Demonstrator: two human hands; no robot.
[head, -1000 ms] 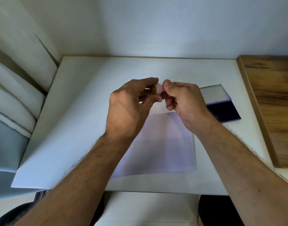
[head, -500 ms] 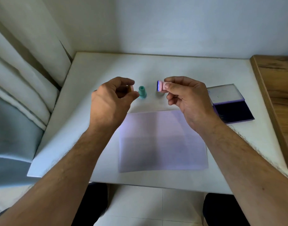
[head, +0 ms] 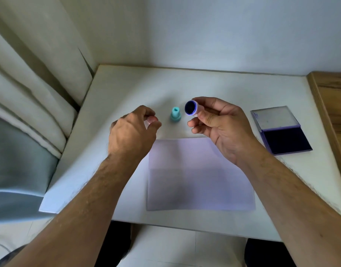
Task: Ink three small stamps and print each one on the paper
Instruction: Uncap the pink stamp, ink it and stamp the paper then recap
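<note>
The right hand (head: 221, 124) is holding a small stamp (head: 191, 107) above the table (head: 233, 89), with thumb and fingers closed on its pale body, and the round face is pointing toward the camera. This face is looking dark blue, so it seems to be carrying ink, but I cannot say if this ink is fresh. The left hand (head: 133, 132) is hovering over the table with the fingertips pinched together on something small and pinkish (head: 152, 118); it is too hidden to say what it is, maybe a cap or a part of a stamp. A teal stamp (head: 175, 114) is standing upright on the table between the two hands, touching neither of them. I am not finding a third stamp anywhere. The paper (head: 200, 176) is lying near the front edge, below the hands, and no print is showing on it, so I judge that all three prints are left to do. The ink pad (head: 285, 140) is lying open to the right, well apart from the stamp, with its lid (head: 272, 117) folded back. No brand, label or writing can be read on any of these things.
</note>
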